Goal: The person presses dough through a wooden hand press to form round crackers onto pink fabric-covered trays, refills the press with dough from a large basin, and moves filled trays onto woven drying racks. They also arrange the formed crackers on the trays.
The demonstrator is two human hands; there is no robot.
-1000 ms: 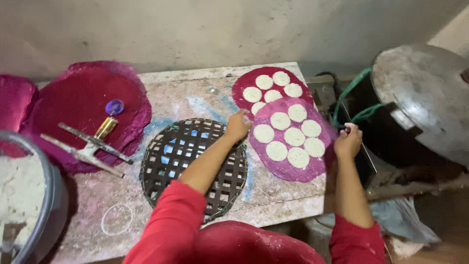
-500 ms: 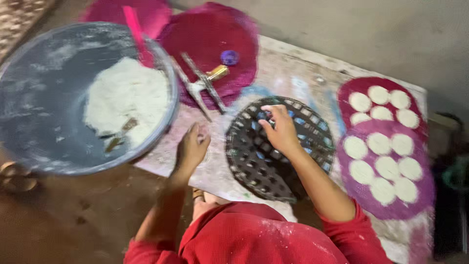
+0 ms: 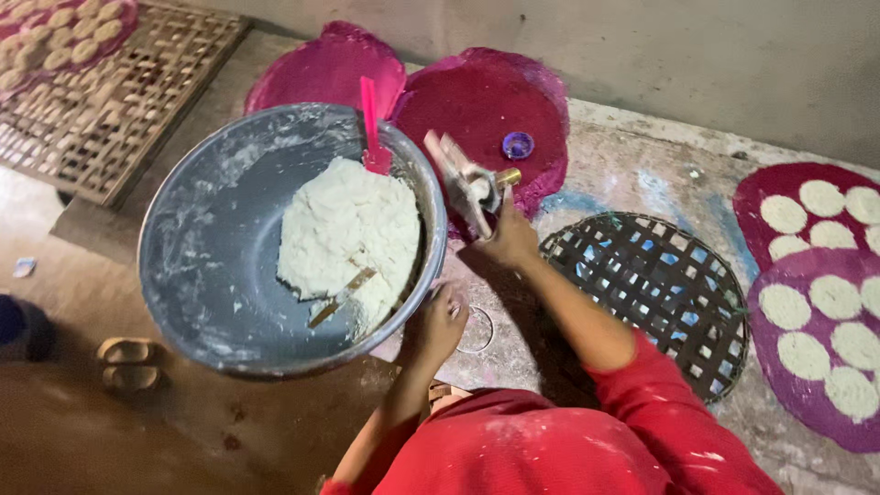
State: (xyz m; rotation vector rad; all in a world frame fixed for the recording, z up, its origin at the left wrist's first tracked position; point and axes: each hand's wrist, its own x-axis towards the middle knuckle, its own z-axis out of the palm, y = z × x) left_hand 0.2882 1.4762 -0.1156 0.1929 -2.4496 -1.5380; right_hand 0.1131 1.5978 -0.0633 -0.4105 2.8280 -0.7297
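My left hand (image 3: pixel 434 326) is curled against the near rim of a big grey metal bowl (image 3: pixel 206 266). The bowl holds a mound of white dough (image 3: pixel 348 234), a pink spatula (image 3: pixel 370 124) and a wooden stick (image 3: pixel 340 297). My right hand (image 3: pixel 510 240) grips a metal hand press (image 3: pixel 466 186) and holds it tilted up beside the bowl's right rim, above a magenta round sheet (image 3: pixel 495 101). My red sleeves fill the bottom of the view.
A dark round lattice mat (image 3: pixel 655 293) lies on the stone slab right of my arm. Purple sheets (image 3: pixel 807 403) carry several white dough discs at far right. A blue cap (image 3: pixel 518 144), a thin ring (image 3: pixel 477 330), a woven tray (image 3: pixel 101 110) and a sandal (image 3: pixel 128 363) lie around.
My right hand left the lattice mat and picked up the metal press. My left hand moved from the slab to the bowl's rim. The view swung left and closer to the bowl.
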